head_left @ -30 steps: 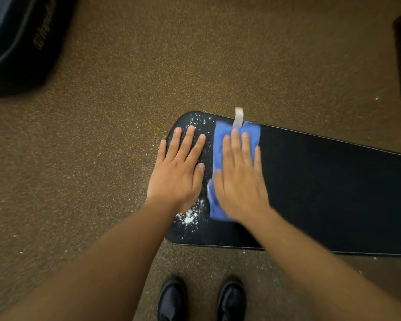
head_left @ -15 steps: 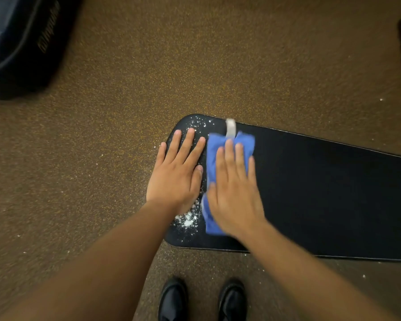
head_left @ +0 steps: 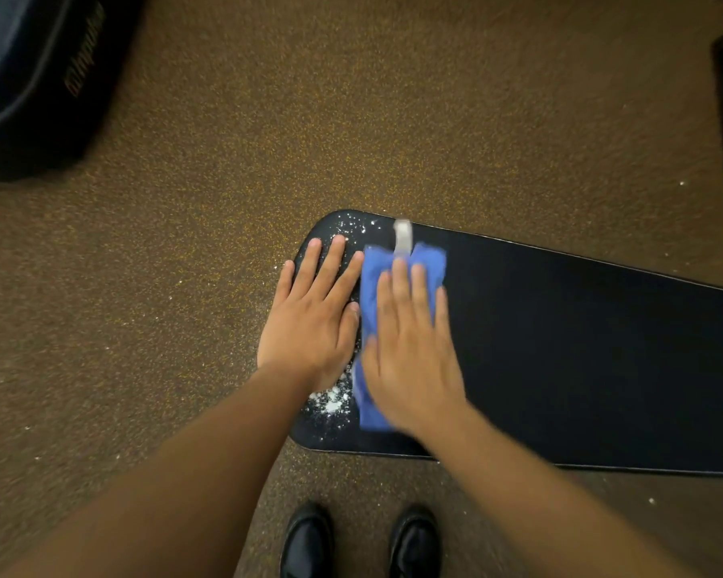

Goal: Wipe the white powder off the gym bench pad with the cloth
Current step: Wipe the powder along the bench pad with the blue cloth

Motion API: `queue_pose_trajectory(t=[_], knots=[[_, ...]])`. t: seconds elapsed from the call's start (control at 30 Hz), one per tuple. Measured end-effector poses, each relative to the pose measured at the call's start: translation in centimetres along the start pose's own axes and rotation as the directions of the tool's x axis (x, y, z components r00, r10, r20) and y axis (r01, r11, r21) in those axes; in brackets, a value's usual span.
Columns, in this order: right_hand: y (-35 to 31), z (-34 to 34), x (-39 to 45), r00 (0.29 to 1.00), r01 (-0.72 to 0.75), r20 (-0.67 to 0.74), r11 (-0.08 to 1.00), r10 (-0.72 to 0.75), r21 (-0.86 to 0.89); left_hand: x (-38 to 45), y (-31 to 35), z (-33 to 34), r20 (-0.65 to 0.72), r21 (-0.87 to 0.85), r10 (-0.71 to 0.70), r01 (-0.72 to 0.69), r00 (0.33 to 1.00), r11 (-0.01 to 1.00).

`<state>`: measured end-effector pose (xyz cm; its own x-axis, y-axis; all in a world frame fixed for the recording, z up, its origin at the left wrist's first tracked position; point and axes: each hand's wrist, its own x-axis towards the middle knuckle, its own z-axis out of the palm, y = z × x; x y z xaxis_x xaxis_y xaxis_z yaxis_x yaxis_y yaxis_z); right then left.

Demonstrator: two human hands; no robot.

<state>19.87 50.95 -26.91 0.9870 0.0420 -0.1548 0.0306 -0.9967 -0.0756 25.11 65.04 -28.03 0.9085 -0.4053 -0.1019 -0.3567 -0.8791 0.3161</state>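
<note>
A: Where was the cloth (head_left: 401, 277)?

B: Flat on the left end of the pad (head_left: 581, 369), pinned under the right hand (head_left: 410, 348). Palm down, fingers spread, pressing rather than pinching. A pale tag (head_left: 403, 239) stuck out past its far edge.

A: Left hand (head_left: 309, 323)?

B: Open and flat on the pad, holding nothing. It sat just left of the cloth, thumb touching or nearly touching the cloth's edge; blur made that hard to call.

A: And the powder (head_left: 330, 400)?

B: All to the left of the cloth. One clump was near the front edge by the left wrist, and scattered specks were at the far corner beyond the left fingertips. The pad to the right of the cloth looked clean.

A: So which way next?

B: My read: leftward, toward the rounded end. The pad's long axis ran left to right, so the stroke would go along it, off the end.

A: Problem?

B: The left hand was nearer the powder and sat right in that path, probably covering some. It'd likely need to lift first. Some specks already lay on the floor (head_left: 143, 327) beside that end.
</note>
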Motion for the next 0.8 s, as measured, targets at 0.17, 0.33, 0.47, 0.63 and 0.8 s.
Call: queue_pose_trajectory(t=[0.17, 0.33, 0.47, 0.63, 0.8], knots=[[3.4, 0.5, -4.2, 0.996, 0.085, 0.007, 0.996, -0.085, -0.003, 0.0, 0.0, 0.0, 0.002, 0.005, -0.001, 0.001, 1.000, 1.000], [2.4, -0.9, 5.5, 0.979, -0.204, -0.020, 0.978, 0.205, 0.049, -0.1, 0.2, 0.0, 0.000, 0.008, -0.003, 0.003, 1.000, 1.000], [0.4, -0.4, 3.9, 0.990, -0.133, -0.038, 0.991, 0.134, 0.017, 0.0, 0.1, 0.0, -0.008, -0.001, -0.004, 0.004, 1.000, 1.000], [2.3, 0.6, -4.9, 0.992, 0.127, -0.011, 0.992, -0.127, -0.008, 0.0, 0.1, 0.1, -0.008, -0.010, 0.002, -0.002, 1.000, 1.000], [3.0, -1.2, 4.1, 0.970, -0.235, -0.048, 0.970, 0.238, 0.054, -0.1, 0.0, 0.2, -0.010, -0.003, -0.002, 0.002, 1.000, 1.000]])
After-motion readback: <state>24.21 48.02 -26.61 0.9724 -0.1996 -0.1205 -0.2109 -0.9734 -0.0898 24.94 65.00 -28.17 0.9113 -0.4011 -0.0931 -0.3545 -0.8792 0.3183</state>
